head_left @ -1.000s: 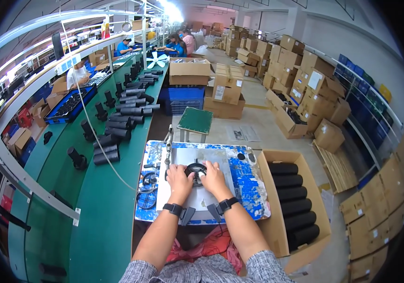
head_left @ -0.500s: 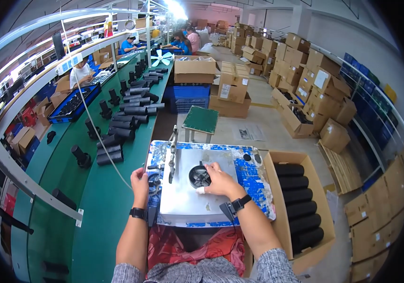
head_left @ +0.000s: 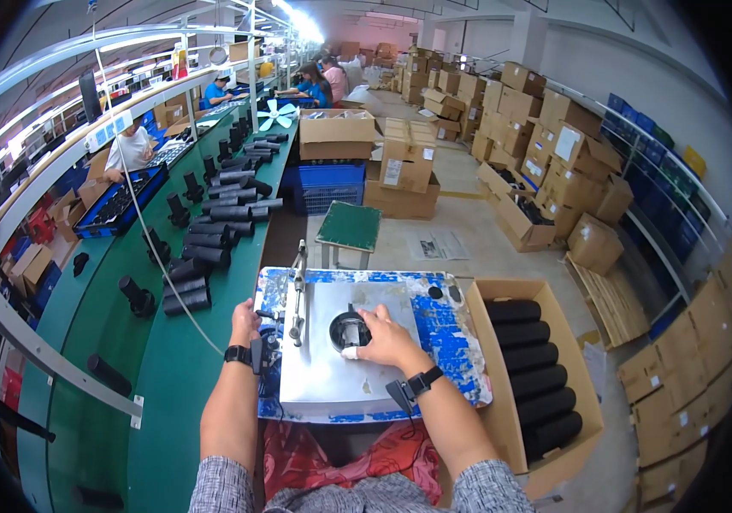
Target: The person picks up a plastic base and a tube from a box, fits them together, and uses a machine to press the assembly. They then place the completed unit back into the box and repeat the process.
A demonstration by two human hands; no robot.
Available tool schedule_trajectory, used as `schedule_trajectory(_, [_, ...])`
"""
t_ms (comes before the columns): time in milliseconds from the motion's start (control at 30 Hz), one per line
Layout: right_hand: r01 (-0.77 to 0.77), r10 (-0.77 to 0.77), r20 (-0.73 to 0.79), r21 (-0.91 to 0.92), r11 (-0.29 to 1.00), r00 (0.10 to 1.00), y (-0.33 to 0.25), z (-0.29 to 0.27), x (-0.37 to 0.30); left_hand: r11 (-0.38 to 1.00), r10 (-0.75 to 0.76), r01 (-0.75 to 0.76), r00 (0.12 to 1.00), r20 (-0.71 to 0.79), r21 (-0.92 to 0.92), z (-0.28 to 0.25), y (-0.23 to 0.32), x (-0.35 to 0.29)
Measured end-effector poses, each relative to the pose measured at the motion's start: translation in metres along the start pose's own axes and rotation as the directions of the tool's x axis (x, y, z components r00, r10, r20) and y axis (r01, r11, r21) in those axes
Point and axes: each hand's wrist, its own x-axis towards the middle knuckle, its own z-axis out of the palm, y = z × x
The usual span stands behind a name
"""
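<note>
A round black plastic part [head_left: 348,332] sits on the flat metal plate [head_left: 323,380] of a small bench fixture. My right hand [head_left: 383,340] grips its right rim, thumb at the near side and fingers at the far side. The part's centre shows a pale rectangular shape. To the left of the part, a slim metal upright with a black-tipped fitting [head_left: 298,299] rises from the plate. Beside the fixture's left edge is my left hand [head_left: 244,321], its fingers curled by a small dark knob; what they hold is hidden.
An open carton [head_left: 584,410] of black foam-like cylinders [head_left: 546,380] stands at my right. Black tubes [head_left: 208,244] lie along the green bench [head_left: 199,355] at left. Ahead are a green stool [head_left: 349,225] and stacked cartons [head_left: 409,154]. Co-workers sit farther along the bench.
The view has shifted slightly. My left hand has moved a little forward along the fixture's edge. Inside the round part, a pale rectangular shape now shows where crossed spokes showed before; my right hand remains on it.
</note>
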Motion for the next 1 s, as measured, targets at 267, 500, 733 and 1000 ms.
schedule_trajectory(267, [-0.016,0.016,-0.027,0.003,1.0,1.0,0.012,-0.006,-0.009,0.356,0.892,-0.877,0.422,0.162,0.322,0.056,0.006,-0.183])
schedule_trajectory(500, [0.042,-0.027,0.095,-0.159,0.986,0.995,0.015,-0.004,0.044,-0.239,0.391,-0.922,0.195,0.9,0.304,0.101,-0.042,-0.245])
schedule_trajectory(733, [-0.152,0.178,0.018,-0.444,0.883,0.984,-0.016,0.002,0.053,-0.37,0.23,-0.823,0.367,0.901,0.43,0.112,-0.06,-0.235])
schedule_trajectory(1000, [-0.086,0.086,-0.018,-0.395,0.915,0.996,-0.013,0.012,0.06,-0.357,0.313,-0.794,0.395,0.864,0.492,0.108,-0.068,-0.233])
